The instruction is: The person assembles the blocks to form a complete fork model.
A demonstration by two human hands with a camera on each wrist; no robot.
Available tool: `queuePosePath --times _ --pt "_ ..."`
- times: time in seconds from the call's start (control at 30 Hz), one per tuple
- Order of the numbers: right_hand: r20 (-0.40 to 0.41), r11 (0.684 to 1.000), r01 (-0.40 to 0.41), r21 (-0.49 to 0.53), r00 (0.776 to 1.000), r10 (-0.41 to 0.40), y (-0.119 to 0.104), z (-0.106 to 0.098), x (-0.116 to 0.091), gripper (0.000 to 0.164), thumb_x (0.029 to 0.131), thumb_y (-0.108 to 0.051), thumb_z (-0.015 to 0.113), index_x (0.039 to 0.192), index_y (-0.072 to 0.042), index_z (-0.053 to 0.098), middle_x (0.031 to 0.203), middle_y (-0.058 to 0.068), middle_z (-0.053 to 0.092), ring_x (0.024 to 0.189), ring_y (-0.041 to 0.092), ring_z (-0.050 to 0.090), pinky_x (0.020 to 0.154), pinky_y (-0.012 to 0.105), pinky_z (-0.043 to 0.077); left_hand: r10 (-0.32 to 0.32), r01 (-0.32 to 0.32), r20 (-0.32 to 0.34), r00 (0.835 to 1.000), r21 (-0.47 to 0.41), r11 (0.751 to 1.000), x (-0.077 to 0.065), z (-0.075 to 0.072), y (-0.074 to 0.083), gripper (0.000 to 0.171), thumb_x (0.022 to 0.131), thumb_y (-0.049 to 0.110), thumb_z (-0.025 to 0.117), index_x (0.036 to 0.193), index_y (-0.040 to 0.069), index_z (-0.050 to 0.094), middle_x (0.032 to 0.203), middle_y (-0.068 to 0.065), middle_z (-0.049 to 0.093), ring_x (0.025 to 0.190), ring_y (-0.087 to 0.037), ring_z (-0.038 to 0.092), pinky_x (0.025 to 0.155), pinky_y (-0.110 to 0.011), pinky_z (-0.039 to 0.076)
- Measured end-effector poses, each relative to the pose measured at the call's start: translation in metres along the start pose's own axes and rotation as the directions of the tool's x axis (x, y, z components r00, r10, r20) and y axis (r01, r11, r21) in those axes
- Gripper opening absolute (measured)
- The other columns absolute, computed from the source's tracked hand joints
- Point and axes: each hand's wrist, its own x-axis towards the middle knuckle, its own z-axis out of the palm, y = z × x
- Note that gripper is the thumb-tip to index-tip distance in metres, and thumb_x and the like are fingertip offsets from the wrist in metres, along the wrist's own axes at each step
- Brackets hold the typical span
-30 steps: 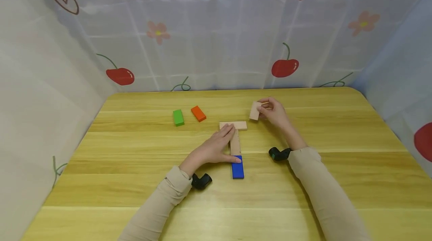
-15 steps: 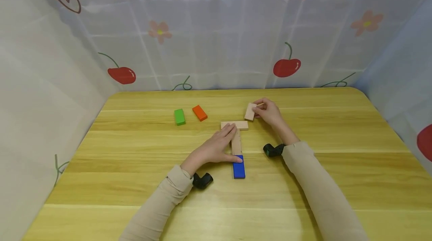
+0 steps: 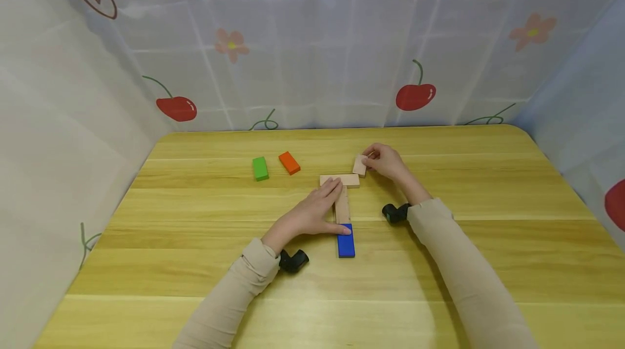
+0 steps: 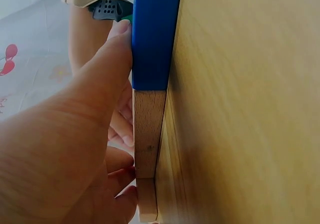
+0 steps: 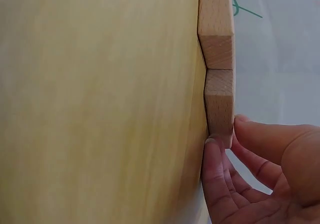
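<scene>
My left hand (image 3: 312,214) lies with straight fingers over a row of wooden blocks. Its fingertips rest on a plain crosswise block (image 3: 350,180), and the thumb touches the blue block (image 3: 346,247) nearest me. Between those two runs a plain lengthwise block (image 3: 343,206); in the left wrist view blue block (image 4: 156,38) and plain block (image 4: 149,134) meet end to end. With thumb and fingers my right hand (image 3: 387,163) pinches another plain wooden block (image 3: 359,166), tilted, at the crosswise block's right end. The right wrist view has the pinched block (image 5: 219,111) touching its neighbour.
A green block (image 3: 260,169) and an orange block (image 3: 289,163) lie to the left, near the back of the wooden table (image 3: 195,213). A printed curtain (image 3: 312,56) hangs behind the table's far edge. Each wrist wears a black camera mount.
My right hand has brought the plain block leftward and lower, up to the crosswise block's right end. The left hand stays in place on the row.
</scene>
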Motion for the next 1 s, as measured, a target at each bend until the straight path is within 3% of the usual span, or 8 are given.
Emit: queuePosePath --times 0.2,0.37,0.43,0.57,0.67,0.83,1.0 --pt "-0.021 0.992 0.056 -0.116 0.998 -0.059 0.001 -0.001 -0.002 0.027 0.093 -0.010 0.060 0.114 0.007 0.056 0.098 0.022 0.057 0.086 0.034 0.056 0.073 0.042 0.046 0.005 -0.005 -0.002 1.000 -0.002 1.000 0.000 0.001 0.000 0.104 0.081 0.058 0.063 0.150 0.004 0.008 0.155 -0.008 0.001 0.139 -0.018 -0.006 0.110 -0.038 0.008" --pt "-0.092 0.983 0.149 -0.106 0.983 -0.159 0.003 -0.004 -0.017 0.036 0.091 -0.009 0.061 0.121 0.007 0.051 0.110 0.026 0.049 0.097 0.039 0.051 0.083 0.049 0.044 0.013 -0.013 0.003 1.000 -0.007 1.000 0.001 0.001 0.000 0.104 0.081 0.059 0.063 0.150 0.004 0.007 0.155 -0.008 0.000 0.139 -0.018 -0.007 0.110 -0.037 0.008" --pt "-0.083 0.971 0.211 -0.109 0.972 -0.220 0.001 -0.004 -0.027 0.035 0.091 -0.008 0.063 0.122 0.005 0.052 0.113 0.025 0.048 0.099 0.039 0.052 0.084 0.049 0.044 0.012 -0.012 0.003 1.000 -0.005 1.000 0.001 0.001 0.000 0.104 0.081 0.059 0.062 0.150 0.004 0.007 0.155 -0.008 0.000 0.139 -0.018 -0.007 0.110 -0.038 0.009" --pt "0.027 0.911 0.386 -0.149 0.922 -0.386 -0.006 0.000 -0.051 0.037 0.087 -0.007 0.068 0.121 0.001 0.054 0.119 0.020 0.050 0.109 0.036 0.049 0.091 0.050 0.040 0.006 -0.006 0.004 1.000 -0.002 1.000 0.000 0.001 0.000 0.104 0.081 0.059 0.061 0.150 0.004 0.007 0.155 -0.009 -0.001 0.139 -0.019 -0.007 0.110 -0.041 0.010" --pt "0.146 0.865 0.476 -0.156 0.877 -0.457 -0.009 0.006 -0.068 0.040 0.085 -0.011 0.071 0.121 -0.001 0.055 0.127 0.018 0.048 0.119 0.034 0.043 0.097 0.051 0.035 -0.001 0.001 0.004 1.000 0.003 1.000 0.000 0.001 -0.001 0.104 0.081 0.060 0.061 0.150 0.003 0.006 0.155 -0.009 -0.002 0.139 -0.018 -0.007 0.110 -0.043 0.010" --pt "0.314 0.844 0.509 -0.170 0.839 -0.444 -0.013 0.017 -0.088 0.048 0.086 -0.026 0.070 0.128 -0.006 0.055 0.142 0.017 0.037 0.131 0.033 0.030 0.103 0.052 0.027 -0.003 0.003 0.000 1.000 0.008 1.000 0.000 0.002 -0.003 0.105 0.081 0.060 0.061 0.150 0.003 0.005 0.155 -0.009 -0.002 0.139 -0.017 -0.008 0.109 -0.044 0.010" --pt "0.366 0.821 0.544 -0.172 0.809 -0.459 -0.010 0.025 -0.096 0.053 0.086 -0.031 0.070 0.130 -0.006 0.055 0.144 0.016 0.034 0.133 0.031 0.027 0.104 0.050 0.025 0.002 -0.002 -0.005 1.000 -0.004 1.000 0.000 0.002 -0.003 0.106 0.081 0.061 0.060 0.150 0.004 0.004 0.155 -0.009 -0.002 0.138 -0.017 -0.009 0.109 -0.044 0.010"
